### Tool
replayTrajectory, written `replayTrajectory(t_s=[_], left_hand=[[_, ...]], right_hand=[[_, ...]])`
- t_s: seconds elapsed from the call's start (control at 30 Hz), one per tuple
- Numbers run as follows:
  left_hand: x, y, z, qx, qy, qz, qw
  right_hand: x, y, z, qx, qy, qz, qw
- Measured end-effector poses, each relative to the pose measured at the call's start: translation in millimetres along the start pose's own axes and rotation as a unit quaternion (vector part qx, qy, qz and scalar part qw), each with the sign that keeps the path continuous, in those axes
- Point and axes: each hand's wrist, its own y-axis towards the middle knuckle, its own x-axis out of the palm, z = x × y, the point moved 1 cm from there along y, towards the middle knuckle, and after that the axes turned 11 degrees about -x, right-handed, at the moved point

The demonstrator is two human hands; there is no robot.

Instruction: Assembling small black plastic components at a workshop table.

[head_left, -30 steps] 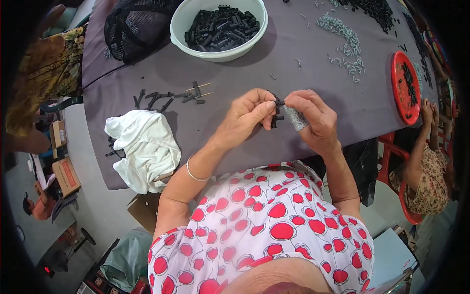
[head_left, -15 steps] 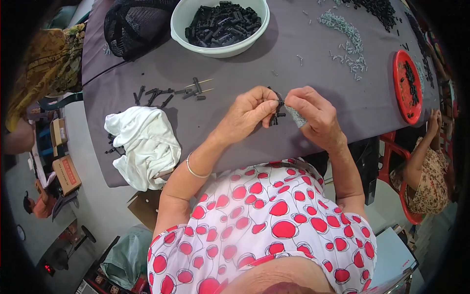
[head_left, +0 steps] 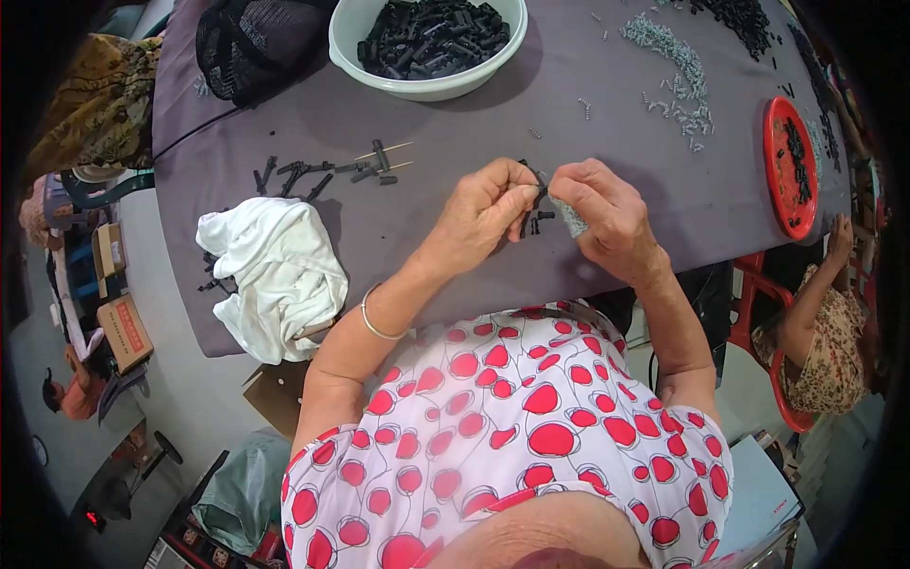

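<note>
Over the near part of the table, my two hands work fingertip to fingertip. My left hand (head_left: 482,211) is closed in a pinch on a small black plastic part (head_left: 541,191). The fingers of my right hand (head_left: 611,226) are also pinched, right against that part; what sits between them is too small to make out. Beneath the right fingers lies a little heap of grey coil springs (head_left: 571,218), partly covered by the hand. A few short black parts (head_left: 538,224) rest on the cloth between the hands.
A white bowl (head_left: 427,92) full of black parts stands at the far side, beside a black mesh item (head_left: 248,57). Left are thin wooden sticks (head_left: 402,147) and a white cloth (head_left: 275,275). Springs (head_left: 664,47) spread far right, near a red tray (head_left: 773,180). Another person (head_left: 815,332) sits at right.
My right hand has shifted slightly left and up, its fingertips still against the black part. My left hand keeps its pinch. The whole view has moved a little.
</note>
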Motion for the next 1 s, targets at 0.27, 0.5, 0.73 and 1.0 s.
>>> replayTrajectory(t_s=[0.27,0.5,0.73,1.0], left_hand=[[0,3,-5,0.018,0.001,0.005,1.000],[-2,2,-3,0.009,0.007,-0.008,1.000],[7,0,0,0.020,0.031,0.034,0.999],[-2,3,-3,0.003,-0.032,-0.004,0.999]], right_hand=[[1,0,2,0.002,-0.001,-0.014,1.000],[-3,3,0,-0.013,0.005,-0.035,0.999],[1,0,2,-0.006,-0.004,-0.037,0.999],[0,2,5,0.052,0.113,0.004,0.992]])
